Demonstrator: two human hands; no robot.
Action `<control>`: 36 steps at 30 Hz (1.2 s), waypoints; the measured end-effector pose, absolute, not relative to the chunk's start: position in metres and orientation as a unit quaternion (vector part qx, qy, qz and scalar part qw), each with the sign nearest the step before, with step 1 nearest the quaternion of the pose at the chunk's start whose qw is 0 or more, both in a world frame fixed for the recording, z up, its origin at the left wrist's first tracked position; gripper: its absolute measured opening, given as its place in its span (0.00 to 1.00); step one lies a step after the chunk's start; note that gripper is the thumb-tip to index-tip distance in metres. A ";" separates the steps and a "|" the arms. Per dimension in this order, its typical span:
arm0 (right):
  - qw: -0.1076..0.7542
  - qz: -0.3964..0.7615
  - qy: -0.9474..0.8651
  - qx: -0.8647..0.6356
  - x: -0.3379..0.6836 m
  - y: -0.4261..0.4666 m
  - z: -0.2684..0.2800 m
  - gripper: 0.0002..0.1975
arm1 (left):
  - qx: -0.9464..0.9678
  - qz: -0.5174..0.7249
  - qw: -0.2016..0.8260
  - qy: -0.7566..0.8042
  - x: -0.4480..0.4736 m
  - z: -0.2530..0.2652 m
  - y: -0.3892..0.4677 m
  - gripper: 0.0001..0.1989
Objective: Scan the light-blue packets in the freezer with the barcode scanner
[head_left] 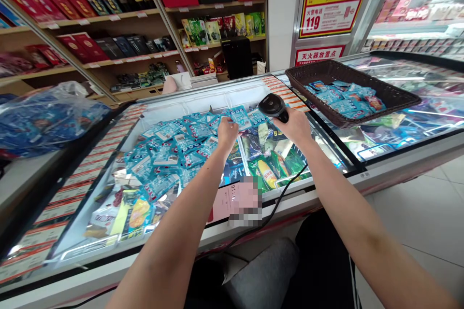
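Note:
My right hand (pixel 296 127) is closed round the handle of a black barcode scanner (pixel 271 106), its head turned toward the left. Level with it, my left hand (pixel 228 131) pinches the edge of a small blue packet (pixel 239 117), whose pale barcode label faces up. Left of that hand, a broad pile of similar blue packets (pixel 163 142) covers the glass top of a freezer. The scanner's dark cable (pixel 279 198) runs down over the freezer's front edge.
A brown woven basket (pixel 391 101) with more blue packets stands on the freezer at the right. Frozen goods (pixel 268 171) show through the glass. A clear plastic bag of blue packets (pixel 50 120) lies at the far left. A phone (pixel 232 200) rests by the front edge.

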State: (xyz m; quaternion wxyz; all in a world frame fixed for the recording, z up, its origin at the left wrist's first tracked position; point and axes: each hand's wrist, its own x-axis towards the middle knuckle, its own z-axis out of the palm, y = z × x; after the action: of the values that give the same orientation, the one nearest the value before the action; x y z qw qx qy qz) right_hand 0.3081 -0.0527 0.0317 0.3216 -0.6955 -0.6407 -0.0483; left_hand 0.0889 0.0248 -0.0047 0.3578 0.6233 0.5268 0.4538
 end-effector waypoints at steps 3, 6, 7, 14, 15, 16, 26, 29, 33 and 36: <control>0.329 -0.035 -0.630 -0.703 0.316 -0.057 0.035 0.21 | 0.634 0.441 0.227 0.593 0.084 0.005 0.018 0.12; 0.332 -0.036 -0.630 -0.701 0.324 -0.061 0.032 0.20 | 0.663 0.398 0.093 0.627 0.076 0.013 0.005 0.13; 0.332 -0.035 -0.630 -0.701 0.327 -0.062 0.031 0.20 | 0.670 0.382 0.060 0.634 0.073 0.014 0.001 0.13; 0.332 -0.042 -0.611 -0.717 0.332 -0.061 0.021 0.21 | 0.832 0.259 -0.058 0.487 0.075 0.013 -0.019 0.21; 0.330 -0.047 -0.607 -0.722 0.331 -0.061 0.021 0.20 | 0.862 0.231 -0.045 0.449 0.077 0.010 -0.018 0.21; 0.328 -0.052 -0.603 -0.725 0.330 -0.061 0.020 0.20 | 0.879 0.206 -0.034 0.429 0.079 0.008 -0.017 0.20; 0.388 -0.055 -0.531 -0.752 0.346 -0.060 0.024 0.20 | 0.844 0.212 -0.078 0.486 0.074 0.000 -0.007 0.17; 0.404 -0.045 -0.493 -0.769 0.348 -0.059 0.027 0.21 | 0.850 0.224 -0.052 0.474 0.096 0.000 -0.002 0.22; 0.409 -0.026 -0.460 -0.788 0.347 -0.058 0.030 0.21 | 0.836 0.190 -0.002 0.515 0.141 0.002 0.010 0.34; 0.412 -0.016 -0.455 -0.789 0.346 -0.057 0.030 0.21 | 0.837 0.160 0.038 0.521 0.177 0.004 0.019 0.40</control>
State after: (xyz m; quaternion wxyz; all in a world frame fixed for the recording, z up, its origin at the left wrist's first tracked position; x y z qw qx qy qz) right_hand 0.3464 -0.0566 0.0302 0.4120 -0.7890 -0.4555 -0.0161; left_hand 0.1767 0.0190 0.0043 0.0378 0.8374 0.5213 0.1602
